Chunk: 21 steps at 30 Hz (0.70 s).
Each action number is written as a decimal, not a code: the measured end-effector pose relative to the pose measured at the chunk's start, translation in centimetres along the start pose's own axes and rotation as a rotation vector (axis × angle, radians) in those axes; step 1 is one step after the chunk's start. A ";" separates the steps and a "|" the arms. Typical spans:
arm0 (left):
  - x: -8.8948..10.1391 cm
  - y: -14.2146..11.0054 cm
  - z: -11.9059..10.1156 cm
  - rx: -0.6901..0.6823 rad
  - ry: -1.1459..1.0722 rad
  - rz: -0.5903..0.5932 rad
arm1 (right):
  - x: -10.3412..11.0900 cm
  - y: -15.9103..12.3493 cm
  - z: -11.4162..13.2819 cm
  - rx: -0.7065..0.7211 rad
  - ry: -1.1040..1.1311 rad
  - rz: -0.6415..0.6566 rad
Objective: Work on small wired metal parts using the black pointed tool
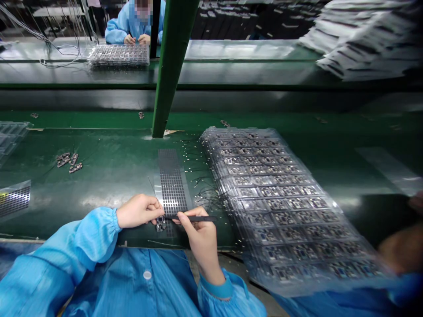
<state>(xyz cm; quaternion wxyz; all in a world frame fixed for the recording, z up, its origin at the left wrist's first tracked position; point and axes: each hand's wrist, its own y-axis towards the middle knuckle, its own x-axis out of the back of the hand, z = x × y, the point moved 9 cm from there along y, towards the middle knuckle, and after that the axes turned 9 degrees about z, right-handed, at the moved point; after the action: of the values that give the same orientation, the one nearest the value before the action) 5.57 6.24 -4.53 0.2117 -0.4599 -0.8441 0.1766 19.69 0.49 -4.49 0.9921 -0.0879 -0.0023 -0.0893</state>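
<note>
My left hand (140, 211) is closed in a pinch on a small circuit board (160, 223) with a thin wire rising from it. In my right hand (200, 231) is a pair of dark tweezers (201, 218), held nearly level, with the tips reaching the board. Beneath both hands lies a clear sheet of small dark stickers (173, 189) in a grid, its near end partly covered by my fingers. To the right of my right hand, a stack of clear plastic trays (274, 193) holds rows of circuit boards, with thin wires hanging out along its left side.
Several loose boards (69, 161) lie on the green bench at left, near another sticker sheet (15, 198). A green post (172, 66) rises ahead. Across the bench a co-worker (135, 26) sits behind a tray. At the right edge another person's arm (401, 248) appears, blurred.
</note>
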 end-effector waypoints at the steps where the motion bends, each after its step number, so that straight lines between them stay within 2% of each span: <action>1: 0.0 0.0 0.0 -0.002 0.001 0.000 | 0.0 0.0 0.0 0.001 -0.001 0.000; 21: -0.1 0.2 -0.4 -0.066 -0.075 0.047 | 0.0 -0.1 0.0 0.036 0.008 0.013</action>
<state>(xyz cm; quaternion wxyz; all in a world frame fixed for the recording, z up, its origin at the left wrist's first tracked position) 5.92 6.29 -4.29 0.1606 -0.4792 -0.8458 0.1708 19.70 0.43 -4.46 0.9941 -0.0695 0.0006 -0.0833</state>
